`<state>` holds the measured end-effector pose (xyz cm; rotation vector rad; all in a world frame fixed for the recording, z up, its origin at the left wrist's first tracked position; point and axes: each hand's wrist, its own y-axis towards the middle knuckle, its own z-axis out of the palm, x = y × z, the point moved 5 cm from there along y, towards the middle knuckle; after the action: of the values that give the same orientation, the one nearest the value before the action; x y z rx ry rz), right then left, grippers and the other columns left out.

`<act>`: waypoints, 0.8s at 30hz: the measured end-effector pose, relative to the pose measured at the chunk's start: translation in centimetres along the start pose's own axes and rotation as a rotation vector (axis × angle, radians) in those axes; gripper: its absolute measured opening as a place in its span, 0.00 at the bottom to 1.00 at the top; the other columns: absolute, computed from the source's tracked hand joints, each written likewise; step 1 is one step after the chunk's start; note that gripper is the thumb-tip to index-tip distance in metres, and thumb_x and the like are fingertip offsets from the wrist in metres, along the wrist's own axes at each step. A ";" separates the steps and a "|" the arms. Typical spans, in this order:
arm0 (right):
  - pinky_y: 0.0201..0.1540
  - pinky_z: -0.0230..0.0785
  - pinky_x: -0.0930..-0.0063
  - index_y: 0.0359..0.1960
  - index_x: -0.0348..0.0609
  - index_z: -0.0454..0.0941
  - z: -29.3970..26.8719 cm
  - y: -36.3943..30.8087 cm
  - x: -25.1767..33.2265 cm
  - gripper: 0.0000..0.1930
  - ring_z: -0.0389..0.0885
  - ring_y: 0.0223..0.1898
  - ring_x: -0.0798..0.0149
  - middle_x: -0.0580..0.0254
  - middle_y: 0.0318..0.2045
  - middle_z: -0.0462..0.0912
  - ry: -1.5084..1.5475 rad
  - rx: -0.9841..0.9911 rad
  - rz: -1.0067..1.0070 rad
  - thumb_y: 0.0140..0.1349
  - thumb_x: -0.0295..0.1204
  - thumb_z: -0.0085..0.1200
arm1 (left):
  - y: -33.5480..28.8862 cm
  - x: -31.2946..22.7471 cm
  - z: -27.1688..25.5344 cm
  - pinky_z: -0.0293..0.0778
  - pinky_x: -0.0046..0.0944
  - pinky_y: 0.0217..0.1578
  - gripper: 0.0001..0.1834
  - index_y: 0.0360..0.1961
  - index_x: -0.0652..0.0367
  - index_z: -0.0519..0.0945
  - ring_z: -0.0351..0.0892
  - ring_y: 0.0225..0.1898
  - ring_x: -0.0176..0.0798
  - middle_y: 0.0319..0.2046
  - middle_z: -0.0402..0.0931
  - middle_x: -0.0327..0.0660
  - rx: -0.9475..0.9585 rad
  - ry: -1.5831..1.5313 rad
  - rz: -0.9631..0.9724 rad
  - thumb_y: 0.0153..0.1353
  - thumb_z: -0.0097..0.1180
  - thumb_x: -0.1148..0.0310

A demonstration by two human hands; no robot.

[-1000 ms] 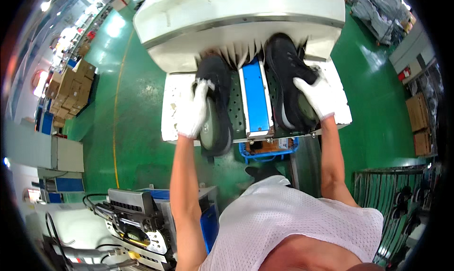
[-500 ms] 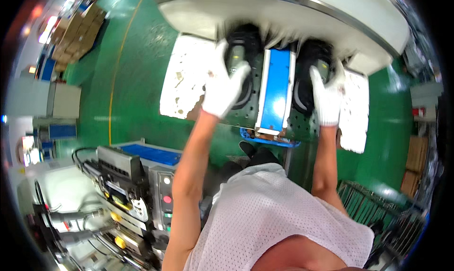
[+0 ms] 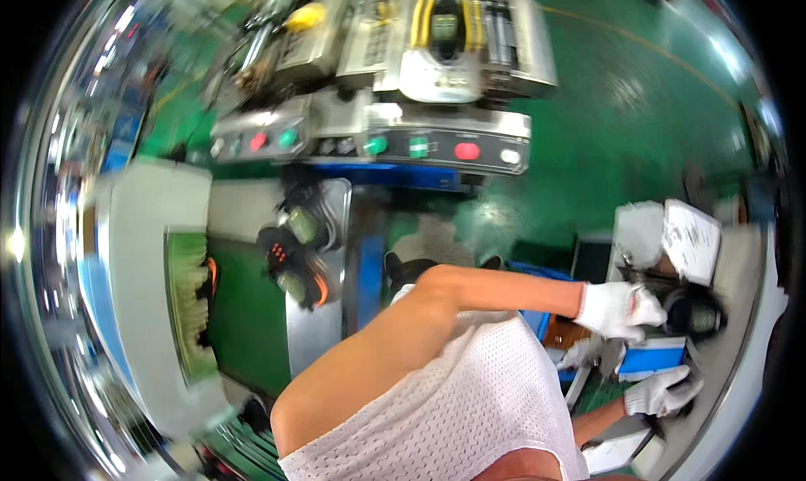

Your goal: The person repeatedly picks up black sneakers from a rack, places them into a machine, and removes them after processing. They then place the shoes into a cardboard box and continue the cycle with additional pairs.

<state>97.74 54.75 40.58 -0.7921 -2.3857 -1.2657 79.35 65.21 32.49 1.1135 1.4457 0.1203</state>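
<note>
Both my hands wear white gloves and are over at the right. My left hand (image 3: 620, 310) is loosely curled with fingers apart, just beside a black shoe (image 3: 695, 312); nothing shows in its grasp. Nearer to me, my right hand (image 3: 663, 392) has its fingers parted and bent, with nothing visible in them. A dark shape, partly hidden, lies under that hand. Between the two hands sits a blue panel with a white edge (image 3: 651, 359).
Ahead stands a machine with a control panel (image 3: 445, 149) and a dark shoe (image 3: 446, 28) on it. Dark shoes with orange parts (image 3: 292, 263) rest on a metal shelf (image 3: 315, 340) to the left. Further left is a pale conveyor housing (image 3: 151, 271). White boards (image 3: 690, 242) stand at right.
My view has swung left, so the two black shoes and my hands now appear at the right edge. The left hand has moved back from its shoe. The machine is now ahead.
</note>
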 end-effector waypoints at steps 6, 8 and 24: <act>0.61 0.70 0.62 0.59 0.31 0.75 18.8 -25.4 11.8 0.23 0.80 0.56 0.55 0.46 0.55 0.81 0.345 1.277 -0.330 0.69 0.36 0.58 | -29.0 -9.4 -20.9 0.77 0.42 0.34 0.16 0.39 0.47 0.82 0.83 0.38 0.43 0.35 0.82 0.38 -0.230 0.663 -0.784 0.67 0.52 0.48; 0.61 0.70 0.62 0.59 0.30 0.75 20.3 -35.1 13.3 0.24 0.80 0.57 0.53 0.45 0.56 0.81 0.240 1.463 -0.429 0.69 0.37 0.59 | -42.5 -14.2 -26.3 0.77 0.42 0.34 0.16 0.38 0.47 0.82 0.83 0.38 0.43 0.35 0.82 0.37 -0.509 0.750 -0.964 0.67 0.51 0.49; 0.17 0.67 0.67 0.48 0.41 0.82 17.9 -45.5 21.0 0.13 0.77 0.21 0.67 0.60 0.29 0.83 -0.584 1.786 -0.381 0.63 0.32 0.60 | -112.2 -53.0 -34.2 0.70 0.56 0.60 0.34 0.63 0.56 0.74 0.73 0.60 0.64 0.64 0.69 0.60 -1.650 1.540 -2.135 0.61 0.59 0.47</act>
<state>52.91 55.86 11.93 -0.0304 -2.7984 1.3158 -20.35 -11.65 5.51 -2.4368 1.9482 0.4843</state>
